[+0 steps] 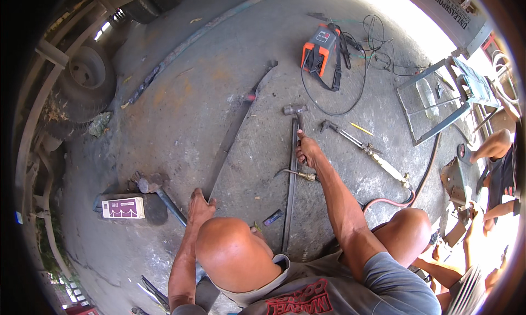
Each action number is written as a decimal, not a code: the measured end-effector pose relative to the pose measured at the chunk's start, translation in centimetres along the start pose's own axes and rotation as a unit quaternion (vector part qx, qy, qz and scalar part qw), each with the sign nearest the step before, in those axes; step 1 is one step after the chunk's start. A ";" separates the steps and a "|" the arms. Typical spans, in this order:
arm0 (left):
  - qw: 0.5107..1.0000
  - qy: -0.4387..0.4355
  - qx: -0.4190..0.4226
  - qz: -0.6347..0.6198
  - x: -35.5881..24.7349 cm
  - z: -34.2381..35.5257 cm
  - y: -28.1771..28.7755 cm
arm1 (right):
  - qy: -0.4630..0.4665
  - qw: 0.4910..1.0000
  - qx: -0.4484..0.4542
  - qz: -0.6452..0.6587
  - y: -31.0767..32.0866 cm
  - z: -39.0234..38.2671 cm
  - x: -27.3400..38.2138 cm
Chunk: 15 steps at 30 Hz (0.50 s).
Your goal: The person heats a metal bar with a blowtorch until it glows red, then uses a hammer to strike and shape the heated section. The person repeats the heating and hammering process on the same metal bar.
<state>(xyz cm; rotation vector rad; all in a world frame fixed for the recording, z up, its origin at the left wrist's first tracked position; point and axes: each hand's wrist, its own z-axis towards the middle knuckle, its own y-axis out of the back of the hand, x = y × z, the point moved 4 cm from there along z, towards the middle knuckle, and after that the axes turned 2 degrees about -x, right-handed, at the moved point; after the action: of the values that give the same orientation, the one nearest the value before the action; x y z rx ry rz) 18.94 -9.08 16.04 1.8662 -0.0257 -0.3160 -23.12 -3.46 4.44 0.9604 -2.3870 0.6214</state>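
My left hand (201,206) is closed around the near end of a long, dark metal strip (230,142). The strip slants away over the concrete floor, its far end ragged and slightly blurred. In my right hand (309,150) is a hammer (296,111), gripped by its short handle with the head pointing away from me. Beneath that hand lies a long, narrow metal bar (290,205), running toward my feet. A thin bent torch tip with a brass fitting (307,176) rests across the bar, just below my right hand.
Right of my hand lie a cutting torch (378,159) with hose and a yellow stick (361,129). Beyond are an orange-black welding machine (320,49) with cables and a metal frame (416,115). At left are a sledgehammer (150,184), a purple-white box (123,208) and vehicle wheels (87,68). People sit at right.
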 end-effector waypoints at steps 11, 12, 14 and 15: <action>0.991 0.001 -0.063 0.119 2.1 0.1 -7.5 | -0.013 1.000 -0.003 -0.011 0.7 0.0 -0.2; 0.990 -0.005 -0.070 0.121 1.8 -0.1 -7.7 | -0.019 1.000 -0.017 -0.015 1.0 0.1 -0.4; 0.993 -0.004 -0.070 0.097 1.8 -0.3 -8.2 | -0.021 0.999 -0.031 -0.022 0.8 0.1 -0.5; 0.994 -0.004 -0.070 0.085 1.9 -0.2 -8.5 | -0.019 0.999 -0.030 -0.024 0.8 0.0 -0.5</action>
<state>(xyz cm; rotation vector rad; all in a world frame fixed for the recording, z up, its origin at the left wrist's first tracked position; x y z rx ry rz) 19.65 -6.54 7.68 1.7102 -0.1625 -0.2013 -23.35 -2.68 3.96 1.0093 -2.3940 0.5164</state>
